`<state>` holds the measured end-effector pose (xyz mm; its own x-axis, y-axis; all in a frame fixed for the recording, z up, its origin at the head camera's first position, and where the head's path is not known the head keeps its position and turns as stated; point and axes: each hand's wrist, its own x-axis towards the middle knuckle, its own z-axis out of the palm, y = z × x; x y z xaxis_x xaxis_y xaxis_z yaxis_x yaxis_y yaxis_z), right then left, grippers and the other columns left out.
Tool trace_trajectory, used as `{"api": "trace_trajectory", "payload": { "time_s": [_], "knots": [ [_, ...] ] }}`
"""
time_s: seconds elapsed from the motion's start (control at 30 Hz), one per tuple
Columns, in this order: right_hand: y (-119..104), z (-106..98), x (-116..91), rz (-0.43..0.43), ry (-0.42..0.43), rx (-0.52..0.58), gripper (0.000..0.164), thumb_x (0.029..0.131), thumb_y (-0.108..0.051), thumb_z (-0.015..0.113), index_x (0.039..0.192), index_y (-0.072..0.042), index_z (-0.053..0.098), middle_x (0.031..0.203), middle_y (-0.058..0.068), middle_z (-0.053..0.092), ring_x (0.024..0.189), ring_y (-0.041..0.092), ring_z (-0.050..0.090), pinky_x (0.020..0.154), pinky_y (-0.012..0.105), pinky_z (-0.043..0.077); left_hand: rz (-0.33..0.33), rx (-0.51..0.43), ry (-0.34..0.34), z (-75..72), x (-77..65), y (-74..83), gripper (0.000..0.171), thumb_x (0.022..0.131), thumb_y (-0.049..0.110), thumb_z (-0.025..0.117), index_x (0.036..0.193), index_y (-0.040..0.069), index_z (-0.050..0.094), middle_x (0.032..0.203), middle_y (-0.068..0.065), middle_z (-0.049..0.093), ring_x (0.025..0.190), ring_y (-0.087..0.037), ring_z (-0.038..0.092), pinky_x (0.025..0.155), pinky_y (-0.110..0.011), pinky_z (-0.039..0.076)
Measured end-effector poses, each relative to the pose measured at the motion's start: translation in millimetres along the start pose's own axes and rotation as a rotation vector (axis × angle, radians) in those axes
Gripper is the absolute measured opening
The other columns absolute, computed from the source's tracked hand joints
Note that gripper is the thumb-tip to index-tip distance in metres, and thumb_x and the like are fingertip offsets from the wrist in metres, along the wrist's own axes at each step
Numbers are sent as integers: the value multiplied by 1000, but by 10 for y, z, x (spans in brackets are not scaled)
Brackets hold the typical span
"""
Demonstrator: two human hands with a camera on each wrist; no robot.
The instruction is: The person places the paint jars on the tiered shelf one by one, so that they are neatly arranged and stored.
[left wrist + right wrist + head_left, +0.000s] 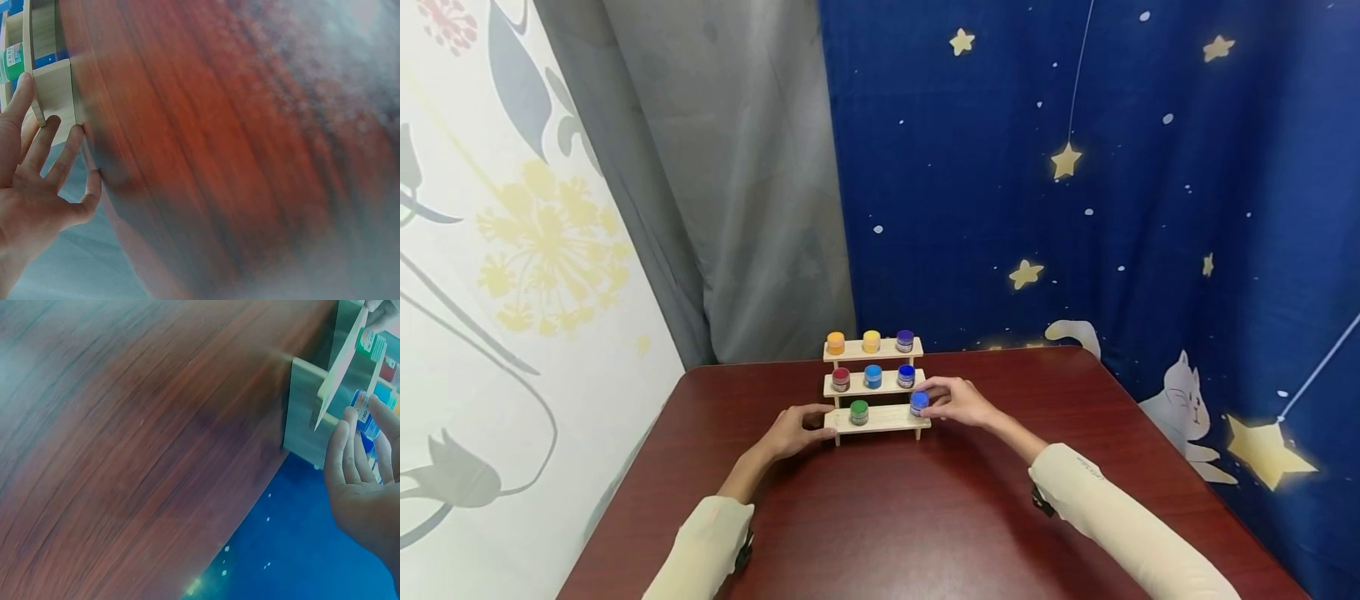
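A three-tier wooden display stand (880, 419) holds small paint jars with coloured lids. My left hand (792, 431) grips the left end of its lowest tier, thumb and fingers on either side of the board in the left wrist view. At that tier's right end, my right hand (958, 402) pinches a blue paint jar (919, 404) between thumb and fingers; its label shows in the right wrist view. A green jar (859, 412) sits left of centre on the same tier. Whether the blue jar's base touches the board, I cannot tell.
Red (841, 380), light blue (872, 377) and dark blue (906, 376) jars line the middle tier. Orange (836, 343), yellow (871, 342) and purple (905, 341) ones stand on top. The stand is near the back edge of a dark red table (880, 517), before curtains.
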<state>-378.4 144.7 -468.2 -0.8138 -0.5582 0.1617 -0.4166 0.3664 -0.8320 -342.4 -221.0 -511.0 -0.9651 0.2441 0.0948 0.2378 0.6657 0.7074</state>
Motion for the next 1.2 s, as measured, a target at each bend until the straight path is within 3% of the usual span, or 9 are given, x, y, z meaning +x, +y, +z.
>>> {"api": "trace_trajectory", "payload": {
  "time_s": [0.17, 0.27, 0.63, 0.93, 1.2],
  "knots": [
    [-23, 108, 60, -32, 0, -44, 42, 89, -3, 82, 128, 3, 69, 116, 20, 74, 102, 29, 74, 81, 38, 61, 3, 0, -1, 11, -1, 12, 46, 91, 27, 84, 133, 12, 71, 119, -8, 74, 105, -21, 70, 94, -45, 56],
    [-28, 178, 96, -37, 2, -55, 42, 88, -5, 83, 128, 2, 70, 118, 20, 74, 106, 32, 73, 85, 31, 59, -1, 2, -1, 21, 1, 14, 46, 91, 27, 83, 133, 12, 71, 119, -8, 74, 106, -21, 69, 94, -45, 56],
    [18, 380, 174, -52, 8, -36, 43, 87, -5, 84, 127, 3, 69, 117, 21, 74, 104, 36, 74, 84, 32, 60, -9, -4, 2, 37, -21, 24, 47, 90, 28, 84, 133, 12, 71, 119, -7, 74, 105, -21, 69, 93, -44, 56],
    [40, 447, 199, -45, 35, -38, 42, 86, -4, 85, 125, 3, 71, 115, 20, 75, 103, 32, 75, 81, 32, 60, -14, -8, 0, 41, -32, 27, 47, 91, 28, 83, 133, 13, 71, 120, -7, 73, 106, -21, 69, 94, -45, 56],
    [32, 481, 184, -58, 50, 3, 44, 84, -2, 86, 125, 4, 70, 114, 23, 74, 102, 38, 74, 80, 36, 61, -20, -8, 2, 42, -38, 41, 46, 91, 28, 84, 133, 13, 71, 121, -8, 73, 106, -22, 69, 94, -45, 56]
  ]
}}
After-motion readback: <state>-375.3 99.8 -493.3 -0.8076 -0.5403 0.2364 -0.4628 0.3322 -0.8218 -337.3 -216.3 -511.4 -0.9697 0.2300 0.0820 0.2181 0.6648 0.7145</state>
